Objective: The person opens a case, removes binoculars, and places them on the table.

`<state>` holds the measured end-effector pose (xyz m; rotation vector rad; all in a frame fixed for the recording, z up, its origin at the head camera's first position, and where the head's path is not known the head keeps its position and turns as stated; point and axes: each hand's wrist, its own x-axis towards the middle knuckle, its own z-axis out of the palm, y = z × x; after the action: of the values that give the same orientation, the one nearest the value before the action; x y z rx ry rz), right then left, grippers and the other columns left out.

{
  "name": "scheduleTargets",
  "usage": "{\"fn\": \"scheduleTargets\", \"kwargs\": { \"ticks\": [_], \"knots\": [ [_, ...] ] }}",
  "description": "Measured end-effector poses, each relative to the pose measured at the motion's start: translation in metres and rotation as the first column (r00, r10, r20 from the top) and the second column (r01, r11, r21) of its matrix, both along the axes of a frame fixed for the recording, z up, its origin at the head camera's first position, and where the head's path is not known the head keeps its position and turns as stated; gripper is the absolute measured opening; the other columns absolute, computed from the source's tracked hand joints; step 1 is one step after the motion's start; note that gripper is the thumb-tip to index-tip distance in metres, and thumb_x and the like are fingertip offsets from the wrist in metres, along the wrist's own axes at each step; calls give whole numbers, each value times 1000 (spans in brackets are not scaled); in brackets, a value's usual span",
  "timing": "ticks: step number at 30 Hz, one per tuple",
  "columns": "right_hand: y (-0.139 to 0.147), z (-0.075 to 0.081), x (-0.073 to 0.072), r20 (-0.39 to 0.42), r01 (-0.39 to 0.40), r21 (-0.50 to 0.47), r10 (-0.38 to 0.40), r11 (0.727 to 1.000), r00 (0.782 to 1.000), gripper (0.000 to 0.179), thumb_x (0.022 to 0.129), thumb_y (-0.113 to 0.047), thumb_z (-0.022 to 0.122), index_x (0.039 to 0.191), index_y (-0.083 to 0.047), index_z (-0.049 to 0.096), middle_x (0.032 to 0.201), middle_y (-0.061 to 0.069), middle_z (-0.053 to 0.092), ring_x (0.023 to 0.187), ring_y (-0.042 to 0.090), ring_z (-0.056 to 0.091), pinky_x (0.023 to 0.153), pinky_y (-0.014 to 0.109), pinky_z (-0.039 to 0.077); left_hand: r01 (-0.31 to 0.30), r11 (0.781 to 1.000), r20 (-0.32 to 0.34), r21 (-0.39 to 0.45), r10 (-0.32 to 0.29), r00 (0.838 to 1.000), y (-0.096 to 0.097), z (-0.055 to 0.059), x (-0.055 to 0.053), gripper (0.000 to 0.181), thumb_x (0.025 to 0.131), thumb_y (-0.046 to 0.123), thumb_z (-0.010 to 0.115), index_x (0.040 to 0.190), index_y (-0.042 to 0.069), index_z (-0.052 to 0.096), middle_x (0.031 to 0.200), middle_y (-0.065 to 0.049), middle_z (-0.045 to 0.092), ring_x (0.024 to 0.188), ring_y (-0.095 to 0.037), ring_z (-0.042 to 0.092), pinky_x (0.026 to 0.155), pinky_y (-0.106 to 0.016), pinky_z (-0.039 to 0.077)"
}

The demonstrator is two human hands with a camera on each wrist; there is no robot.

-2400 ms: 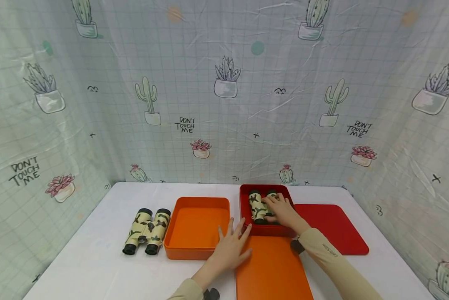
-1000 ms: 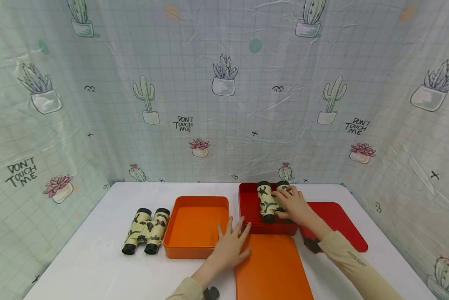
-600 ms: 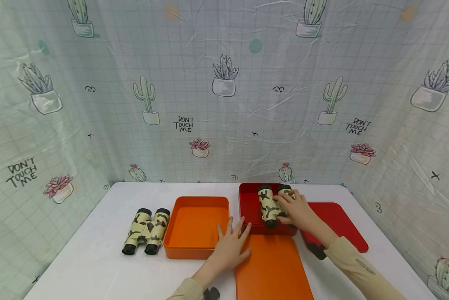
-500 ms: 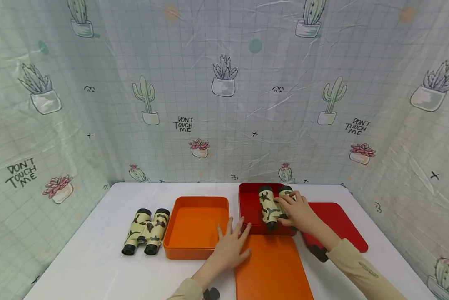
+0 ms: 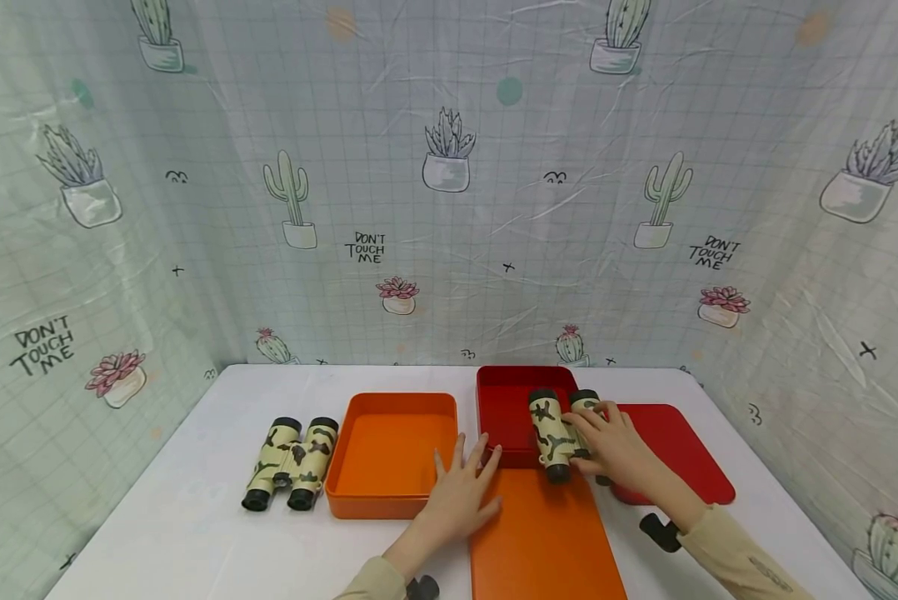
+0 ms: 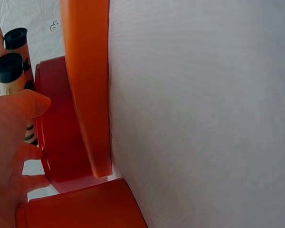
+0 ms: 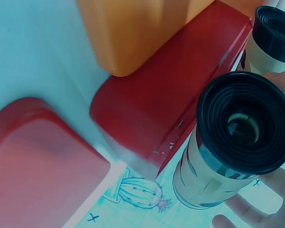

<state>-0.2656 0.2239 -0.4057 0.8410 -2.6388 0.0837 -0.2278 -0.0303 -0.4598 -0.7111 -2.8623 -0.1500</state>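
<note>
My right hand (image 5: 625,454) grips camouflage binoculars (image 5: 549,427) by the right barrel, above the front right part of the red box (image 5: 505,412). In the right wrist view, a black-rimmed barrel (image 7: 209,185) fills the right side, with fingers (image 7: 247,211) curled behind it. My left hand (image 5: 455,500) lies with fingers spread between the orange box (image 5: 377,507) and the orange lid (image 5: 546,542). Its fingertips reach the front left corner of the red box; in the left wrist view, fingers (image 6: 31,153) rest against the red wall (image 6: 61,137).
Another pair of camouflage binoculars (image 5: 271,467) lies on the white table (image 5: 194,533), left of the orange box. A flat red lid (image 5: 677,450) sits right of the red box. A cactus-print curtain (image 5: 449,242) surrounds the table at the back and sides.
My right hand has taken the binoculars up from inside the red box and moved them right, then toward me over its front edge. My left hand stays in place.
</note>
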Motion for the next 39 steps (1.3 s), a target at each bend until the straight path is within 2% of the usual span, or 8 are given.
{"fn": "scheduleTargets", "kwargs": {
  "ticks": [12,15,24,34,39],
  "knots": [
    [17,-6,19,-73,-10,12,11,1000,997,62,60,-34,78,113,-11,55,110,7,58,96,29,43,68,37,40,7,1000,4,16,-7,1000,0,0,1,63,84,45,51,139,19,32,146,-9,25,130,-42,25,92,-70,24],
    [21,-6,26,-56,6,11,-5,1000,998,62,61,-35,78,113,-12,55,110,6,57,97,28,43,69,38,41,8,1000,-1,11,-8,1000,1,0,1,63,84,45,51,139,19,32,146,-9,25,130,-42,25,92,-70,25],
    [34,-3,45,62,97,15,-98,995,993,65,62,-37,77,118,-13,53,115,5,55,101,27,41,74,41,43,6,1000,-27,-10,-6,1000,1,1,1,64,84,45,51,139,19,32,146,-9,26,130,-42,27,91,-69,27],
    [48,-6,62,21,100,2,-100,995,995,65,57,-35,79,113,-11,57,107,4,58,96,24,42,70,39,43,4,1000,-30,-11,-4,1000,1,1,1,64,83,45,52,139,19,32,146,-9,27,129,-42,28,91,-69,27],
    [54,-6,70,27,109,-7,-109,994,994,63,55,-34,80,110,-12,58,105,2,58,96,24,41,68,38,43,5,1000,-35,-7,-5,999,1,2,2,64,83,45,52,139,18,32,146,-9,26,129,-43,28,91,-70,27]
  ]
}}
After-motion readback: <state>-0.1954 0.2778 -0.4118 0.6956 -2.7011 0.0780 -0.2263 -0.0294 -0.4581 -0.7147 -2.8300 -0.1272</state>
